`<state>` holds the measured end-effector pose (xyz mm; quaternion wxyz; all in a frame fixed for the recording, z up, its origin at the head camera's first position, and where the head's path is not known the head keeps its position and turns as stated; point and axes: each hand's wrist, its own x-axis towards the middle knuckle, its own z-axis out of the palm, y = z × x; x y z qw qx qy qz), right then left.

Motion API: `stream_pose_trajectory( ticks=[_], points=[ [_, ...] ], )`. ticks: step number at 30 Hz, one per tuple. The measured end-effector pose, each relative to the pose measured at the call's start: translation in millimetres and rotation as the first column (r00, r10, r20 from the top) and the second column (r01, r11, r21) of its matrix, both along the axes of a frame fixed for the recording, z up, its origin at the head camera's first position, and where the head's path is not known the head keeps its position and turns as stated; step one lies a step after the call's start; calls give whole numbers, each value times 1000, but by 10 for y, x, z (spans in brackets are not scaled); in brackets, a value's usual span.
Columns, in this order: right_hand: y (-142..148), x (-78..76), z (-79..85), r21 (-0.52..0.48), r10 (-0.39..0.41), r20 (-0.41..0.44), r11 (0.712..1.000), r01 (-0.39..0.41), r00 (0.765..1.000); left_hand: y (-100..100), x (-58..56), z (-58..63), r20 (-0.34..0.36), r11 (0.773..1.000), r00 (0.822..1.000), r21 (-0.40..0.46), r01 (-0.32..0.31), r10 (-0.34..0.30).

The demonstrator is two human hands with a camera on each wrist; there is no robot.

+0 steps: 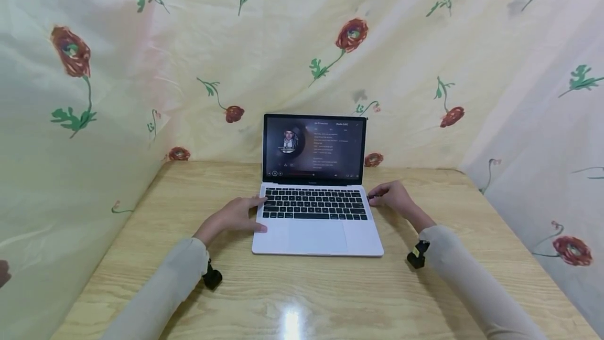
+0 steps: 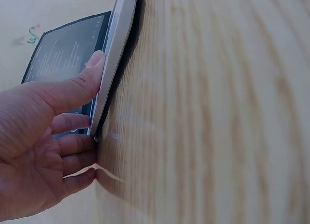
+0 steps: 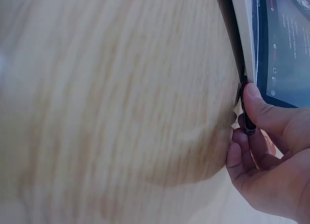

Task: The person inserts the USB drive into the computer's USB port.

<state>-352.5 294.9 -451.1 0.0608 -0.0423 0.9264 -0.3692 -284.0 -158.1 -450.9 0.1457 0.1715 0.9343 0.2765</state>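
Note:
An open silver laptop [image 1: 317, 235] sits on the wooden table, its lit screen [image 1: 313, 148] showing a music player with lyrics. My left hand [image 1: 238, 215] rests on its left side, the thumb on the palm rest and a finger reaching the keyboard's left end. In the left wrist view the other fingers [image 2: 77, 161] extend down by the laptop's corner. At the laptop's right side edge, my right hand [image 1: 394, 197] pinches a small, slim black USB stick [image 3: 247, 110] between thumb and fingers. One end of the stick is right at the laptop's edge.
The wooden table [image 1: 330, 298] reaches to a cream cloth backdrop [image 1: 283, 56] with red flowers behind the laptop. The cloth also runs along both sides. Black wrist cameras sit on the left cuff [image 1: 191, 256] and the right cuff [image 1: 441, 248].

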Motion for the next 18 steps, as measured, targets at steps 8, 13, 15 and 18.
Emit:
stream_pose_trajectory(
  ticks=[8,13,15,18],
  points=[
    [-14,-2,18,37,51,28,998,-52,998,-3,2,-15,11,1000,1000,-8,-8,8],
    [7,-32,33,86,82,29,993,-85,996,-11,6,-15,1,1000,1000,1,1,-1],
    [22,-42,43,110,88,27,990,-91,996,-13,11,-5,-1,1000,1000,7,7,-7],
    [42,-51,56,140,90,17,986,-92,996,-13,15,5,3,1000,1000,18,11,-11]
  ],
)
